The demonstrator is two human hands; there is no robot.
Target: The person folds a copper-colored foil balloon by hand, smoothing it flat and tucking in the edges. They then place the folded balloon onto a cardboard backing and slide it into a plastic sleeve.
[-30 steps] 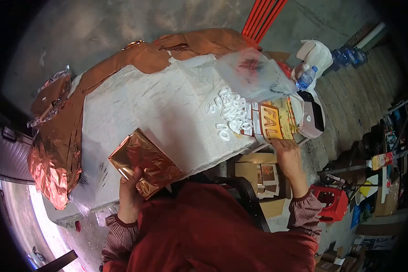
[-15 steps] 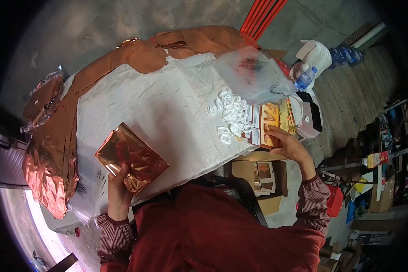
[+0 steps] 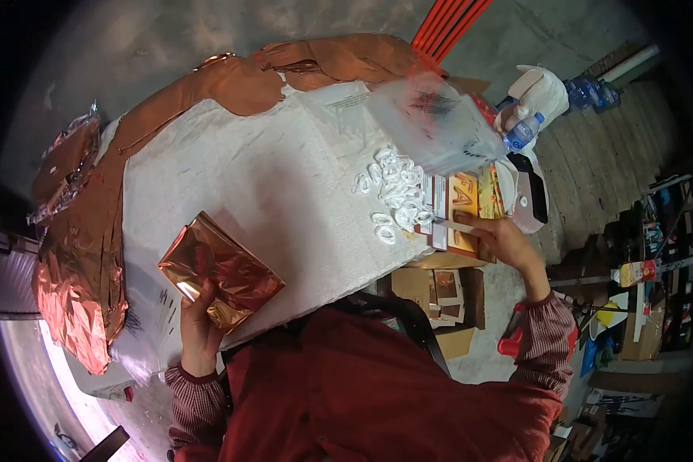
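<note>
My left hand point(image 3: 200, 319) grips a folded sheet of shiny copper-coloured foil point(image 3: 222, 271) by its lower edge, thumb on top, over the front left of the table. My right hand point(image 3: 508, 240) is closed over the right end of the table. Between its fingers is a thin pale card point(image 3: 453, 226), seen nearly edge-on. Under it lie orange printed cards point(image 3: 463, 192) with large letters. Just left of the cards is a heap of small white ribbon coils point(image 3: 399, 185), with a few loose ones beside it.
Flat copper foil pieces point(image 3: 200, 92) line the table's far and left edges. A clear plastic bag point(image 3: 431, 127) lies behind the coils. A water bottle point(image 3: 523, 132) and a white cap point(image 3: 543, 92) are at the right. Below the table's edge stands an open cardboard box point(image 3: 458, 339).
My right hand has lifted slightly off the orange cards and now holds a thin card above them. My left hand still holds the folded foil in nearly the same place.
</note>
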